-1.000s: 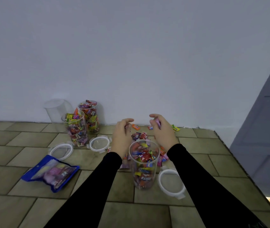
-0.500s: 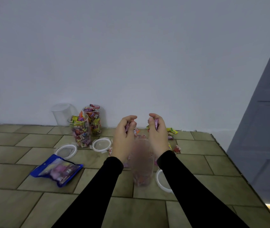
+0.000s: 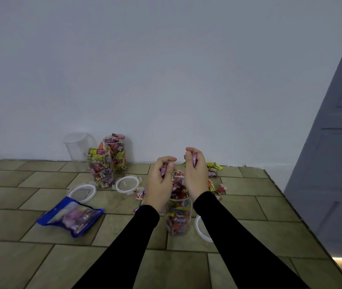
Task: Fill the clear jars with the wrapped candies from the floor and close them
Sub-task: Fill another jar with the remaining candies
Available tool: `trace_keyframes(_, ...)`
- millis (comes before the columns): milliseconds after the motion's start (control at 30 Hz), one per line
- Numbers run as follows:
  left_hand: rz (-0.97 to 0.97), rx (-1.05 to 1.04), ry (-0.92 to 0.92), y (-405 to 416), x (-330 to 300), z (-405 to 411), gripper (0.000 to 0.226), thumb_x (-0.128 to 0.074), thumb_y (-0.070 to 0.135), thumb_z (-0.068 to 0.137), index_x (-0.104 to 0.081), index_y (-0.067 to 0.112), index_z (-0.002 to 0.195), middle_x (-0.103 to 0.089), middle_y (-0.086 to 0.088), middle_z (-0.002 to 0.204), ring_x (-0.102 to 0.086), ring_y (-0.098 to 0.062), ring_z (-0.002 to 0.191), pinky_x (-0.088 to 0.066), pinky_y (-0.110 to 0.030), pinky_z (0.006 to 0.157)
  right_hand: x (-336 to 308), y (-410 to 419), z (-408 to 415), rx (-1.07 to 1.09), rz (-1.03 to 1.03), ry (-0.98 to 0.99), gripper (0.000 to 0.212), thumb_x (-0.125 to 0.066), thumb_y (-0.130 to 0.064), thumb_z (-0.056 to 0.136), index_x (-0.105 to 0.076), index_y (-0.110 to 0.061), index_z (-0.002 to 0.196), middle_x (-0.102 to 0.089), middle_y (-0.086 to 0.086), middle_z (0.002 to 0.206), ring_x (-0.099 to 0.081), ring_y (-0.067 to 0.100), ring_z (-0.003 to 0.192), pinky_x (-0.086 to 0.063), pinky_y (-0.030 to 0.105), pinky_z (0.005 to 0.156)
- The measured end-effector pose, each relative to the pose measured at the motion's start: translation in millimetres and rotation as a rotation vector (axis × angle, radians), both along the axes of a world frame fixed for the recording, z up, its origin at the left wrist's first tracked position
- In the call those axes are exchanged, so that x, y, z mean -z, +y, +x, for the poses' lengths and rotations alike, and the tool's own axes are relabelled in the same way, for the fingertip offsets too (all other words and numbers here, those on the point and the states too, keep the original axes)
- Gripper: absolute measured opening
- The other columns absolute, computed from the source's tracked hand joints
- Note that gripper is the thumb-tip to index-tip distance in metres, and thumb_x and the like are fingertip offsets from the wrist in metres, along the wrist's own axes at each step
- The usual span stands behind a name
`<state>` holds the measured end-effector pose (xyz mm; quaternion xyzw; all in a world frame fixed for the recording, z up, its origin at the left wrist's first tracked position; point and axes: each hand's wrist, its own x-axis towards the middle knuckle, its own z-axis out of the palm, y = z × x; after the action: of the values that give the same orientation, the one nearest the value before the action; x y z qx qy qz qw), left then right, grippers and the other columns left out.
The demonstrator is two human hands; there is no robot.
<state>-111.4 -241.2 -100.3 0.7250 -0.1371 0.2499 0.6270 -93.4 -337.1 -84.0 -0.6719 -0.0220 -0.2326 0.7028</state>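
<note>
1. The left hand (image 3: 159, 182) has its fingers curled round pink wrapped candies, held above the near jar (image 3: 179, 216).
2. The right hand (image 3: 195, 176) pinches a pink candy (image 3: 194, 159) between curled fingers, also over that jar.
3. The near jar stands upright on the tiled floor (image 3: 40, 255), heaped with candies, between the two black sleeves.
4. A white lid (image 3: 201, 229) lies just right of it, partly hidden by the right sleeve.
5. Loose candies (image 3: 214, 166) are scattered beyond the hands, by the wall.
6. Two filled jars (image 3: 101, 165), an empty jar (image 3: 76, 149), two lids (image 3: 127, 184) and a blue bag (image 3: 72, 215) sit to the left.
</note>
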Motion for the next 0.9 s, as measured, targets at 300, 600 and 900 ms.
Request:
trace_keyframes(300, -0.058, 0.046, 0.016, 4, 5, 2, 0.011, -0.055, 0.017, 0.095, -0.064, 0.024, 0.095, -0.066, 0.007, 0.095, -0.061, -0.017, 0.097, -0.05, -0.036, 0.09, 1, 1, 1, 0.028, 0.026, 0.006, 0.013, -0.045, -0.023, 0.101, -0.056, -0.02, 0.107, -0.057, -0.014, 0.101, -0.055, 0.009, 0.103, -0.042, 0.019, 0.086)
trace_keyframes(600, -0.073, 0.139, 0.049, 4, 14, 0, 0.038, -0.044, 0.039, 0.097, -0.071, 0.015, 0.107, -0.072, 0.005, 0.11, -0.063, -0.011, 0.111, -0.049, -0.036, 0.096, 2, 1, 2, 0.04, 0.039, 0.018, 0.013, -0.045, -0.025, 0.101, -0.057, -0.021, 0.107, -0.058, -0.014, 0.1, -0.056, 0.013, 0.105, -0.044, 0.031, 0.092)
trace_keyframes(900, -0.508, 0.252, 0.56, -4, 29, -6, 0.074, -0.018, 0.055, 0.1, -0.067, 0.0, 0.109, -0.073, -0.016, 0.099, -0.069, -0.027, 0.094, -0.057, -0.027, 0.07, 1, 1, -3, -0.063, 0.097, 0.024, 0.008, -0.059, -0.022, 0.094, -0.061, -0.029, 0.093, -0.062, -0.004, 0.098, -0.059, 0.014, 0.097, -0.046, 0.026, 0.086)
